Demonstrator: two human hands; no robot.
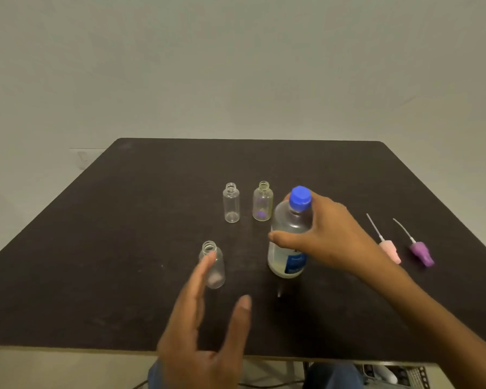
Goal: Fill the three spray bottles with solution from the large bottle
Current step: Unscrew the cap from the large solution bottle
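The large clear bottle (pixel 288 248), blue-capped and blue-labelled, stands upright on the dark table (pixel 124 234). My right hand (pixel 320 234) wraps its upper body from the right. Three small clear spray bottles stand uncapped: one at the back left (pixel 231 203), one beside it with a purple tint at the bottom (pixel 262 202), one nearer me (pixel 214 266). My left hand (pixel 202 327) hovers open, fingers spread, its fingertips just in front of the near small bottle, not gripping it.
Two spray heads with dip tubes lie on the table's right side, a pink one (pixel 389 249) and a purple one (pixel 421 252). The table's near edge (pixel 68 348) runs below my hands. Wall behind.
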